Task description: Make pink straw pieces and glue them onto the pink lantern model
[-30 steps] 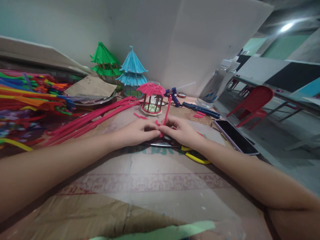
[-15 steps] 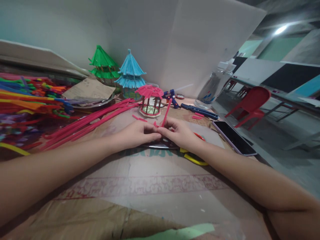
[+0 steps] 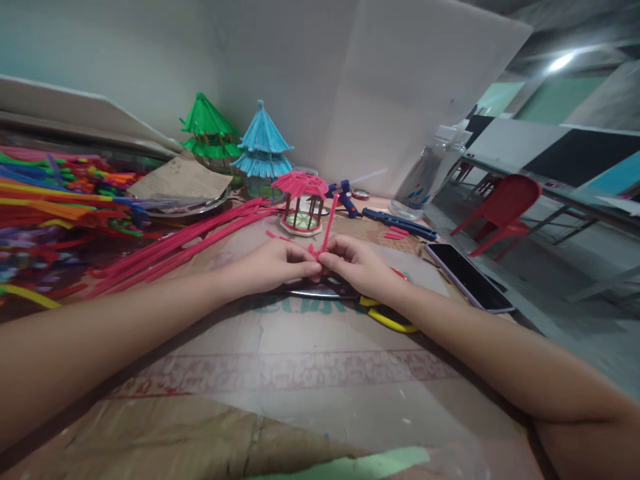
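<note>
A pink pipe cleaner (image 3: 329,223) is pinched between the fingertips of my left hand (image 3: 280,265) and my right hand (image 3: 356,263). One end of it stands up from my fingers, while its lower part is bent into a small shape partly hidden by them. Both hands hover over a dark shiny plate (image 3: 320,291). Just beyond them stands a small pavilion (image 3: 301,203) with a pink roof and brown posts. Long pink pipe cleaners (image 3: 185,247) lie to the left of my hands. Yellow-handled scissors (image 3: 393,319) lie partly beneath my right wrist.
A blue-roofed pavilion (image 3: 263,150) and a green-roofed one (image 3: 207,127) stand at the back. Mixed pipe cleaners (image 3: 60,200) pile up at left. A blue glue gun (image 3: 345,198), a utility knife (image 3: 400,223), a water jug (image 3: 420,177) and a phone (image 3: 469,277) sit toward the right.
The upright end of the pink pipe cleaner has tipped slightly left and stands straighter. My hands have barely moved and keep their pinch.
</note>
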The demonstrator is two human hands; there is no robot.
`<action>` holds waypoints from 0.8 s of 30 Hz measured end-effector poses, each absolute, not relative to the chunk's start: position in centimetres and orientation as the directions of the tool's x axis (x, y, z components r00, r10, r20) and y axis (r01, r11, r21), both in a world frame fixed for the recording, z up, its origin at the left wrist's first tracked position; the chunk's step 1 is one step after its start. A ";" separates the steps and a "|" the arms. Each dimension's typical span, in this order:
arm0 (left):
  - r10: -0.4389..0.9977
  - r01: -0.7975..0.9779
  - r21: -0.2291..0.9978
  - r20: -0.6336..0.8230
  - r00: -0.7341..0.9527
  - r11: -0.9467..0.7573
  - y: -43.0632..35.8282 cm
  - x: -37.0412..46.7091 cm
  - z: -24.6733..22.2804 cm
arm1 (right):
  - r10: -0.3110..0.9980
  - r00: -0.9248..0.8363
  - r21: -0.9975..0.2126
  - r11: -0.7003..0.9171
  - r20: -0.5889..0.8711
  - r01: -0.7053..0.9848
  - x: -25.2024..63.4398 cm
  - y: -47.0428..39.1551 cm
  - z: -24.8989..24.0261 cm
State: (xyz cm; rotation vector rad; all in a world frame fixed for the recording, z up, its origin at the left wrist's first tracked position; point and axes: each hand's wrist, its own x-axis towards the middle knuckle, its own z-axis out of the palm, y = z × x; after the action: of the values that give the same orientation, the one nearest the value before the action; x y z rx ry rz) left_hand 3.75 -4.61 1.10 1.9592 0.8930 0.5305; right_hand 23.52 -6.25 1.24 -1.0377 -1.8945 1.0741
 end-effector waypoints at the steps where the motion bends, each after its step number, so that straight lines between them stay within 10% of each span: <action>1: 0.758 0.376 0.862 0.015 0.652 -0.341 -4.5 3.7 1.1 | 0.886 -0.423 -0.901 0.328 0.190 0.284 23.5 -6.2 1.2; 24: 0.748 0.405 0.822 0.038 0.662 -0.400 -4.9 3.8 1.1 | 0.893 -0.417 -0.837 0.354 0.170 0.418 23.3 -6.9 2.2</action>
State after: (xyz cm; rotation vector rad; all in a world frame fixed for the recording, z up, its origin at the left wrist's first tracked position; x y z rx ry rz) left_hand 3.78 -4.89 1.13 2.0358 0.8931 0.5169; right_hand 23.30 -6.87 2.22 -1.1364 -1.9873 0.9664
